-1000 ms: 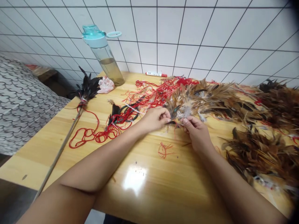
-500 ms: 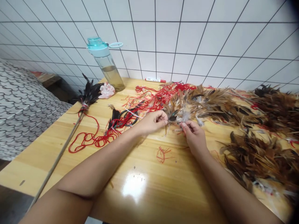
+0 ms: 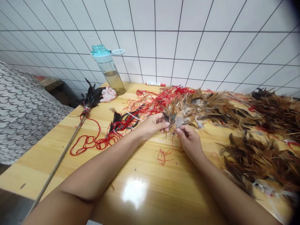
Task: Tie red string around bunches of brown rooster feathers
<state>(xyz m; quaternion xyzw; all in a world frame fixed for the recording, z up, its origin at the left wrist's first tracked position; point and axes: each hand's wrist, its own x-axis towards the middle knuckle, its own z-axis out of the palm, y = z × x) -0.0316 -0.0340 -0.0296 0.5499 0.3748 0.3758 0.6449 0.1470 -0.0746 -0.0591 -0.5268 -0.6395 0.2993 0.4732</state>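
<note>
Near the middle of the table my left hand [image 3: 155, 125] is closed, its thumb and fingers pinching a small dark feather [image 3: 167, 118]. Just to its right, my right hand [image 3: 190, 139] is closed too, with thumb and forefinger at the base of a grey downy feather [image 3: 179, 121]. The exact grip point there is too small to see clearly. Below the fingertips hangs a thin red string [image 3: 172, 142]. Directly behind both hands lies a pile of brown feathers [image 3: 206, 104], beside a tangle of red cord [image 3: 161, 99].
At left, a stick with black feathers [image 3: 63, 153] tied on its end crosses the table [image 3: 145, 200]. A water bottle [image 3: 113, 79], pink-white scrunchie [image 3: 108, 94] and red-and-white marker [image 3: 156, 84] are near the tiled wall [image 3: 168, 43]. More brown feathers [image 3: 264, 156] lie right.
My two hands have come closer together, the right one moving left and slightly towards me. The red string now hangs lower between them. The view has tilted up slightly.
</note>
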